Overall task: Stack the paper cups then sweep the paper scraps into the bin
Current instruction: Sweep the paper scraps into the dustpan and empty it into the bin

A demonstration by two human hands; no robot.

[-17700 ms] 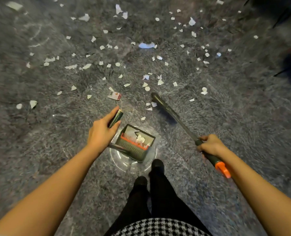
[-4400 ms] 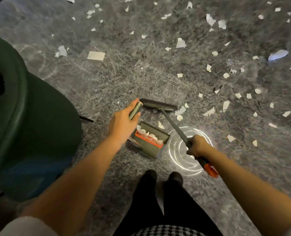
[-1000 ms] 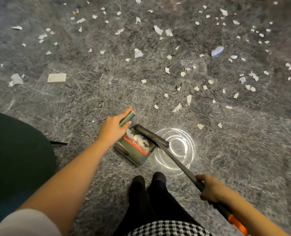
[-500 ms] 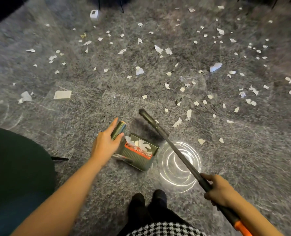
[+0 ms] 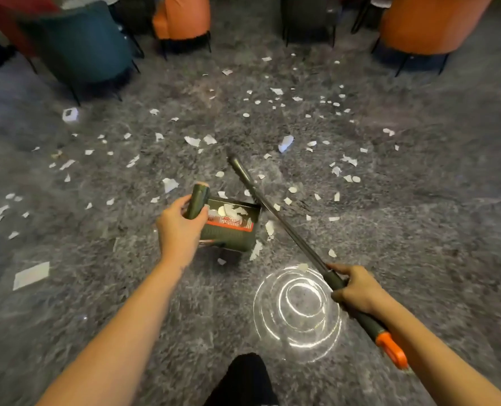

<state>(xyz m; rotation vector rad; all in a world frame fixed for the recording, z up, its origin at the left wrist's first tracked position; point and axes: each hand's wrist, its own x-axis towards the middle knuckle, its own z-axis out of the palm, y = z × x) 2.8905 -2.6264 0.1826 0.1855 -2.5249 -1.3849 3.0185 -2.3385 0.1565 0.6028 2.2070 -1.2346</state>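
Note:
My left hand (image 5: pixel 180 230) grips the upright green handle (image 5: pixel 198 200) of a dark green dustpan (image 5: pixel 233 230) with a red comb strip; several white paper scraps lie inside it. My right hand (image 5: pixel 353 288) grips the dark broom handle (image 5: pixel 278 212), which has an orange end (image 5: pixel 391 348). The broom head (image 5: pixel 237 165) points up and away, just beyond the pan. Many white paper scraps (image 5: pixel 195 140) are scattered over the grey carpet (image 5: pixel 419 215). A few scraps (image 5: pixel 268 228) lie beside the pan's right side. No paper cups are in view.
Chairs stand along the far edge: a teal one (image 5: pixel 82 42) at the left, an orange one (image 5: pixel 182 17) in the middle, another orange one (image 5: pixel 430 23) at the right. A larger white card (image 5: pixel 31 275) lies at the left. A ring-shaped light reflection (image 5: pixel 297 309) sits near my foot (image 5: pixel 245 379).
The view tilted up, so the chairs came into sight. The dustpan and broom shifted forward over the carpet. My right hand moved up the broom handle's line, and the broom head swung farther away.

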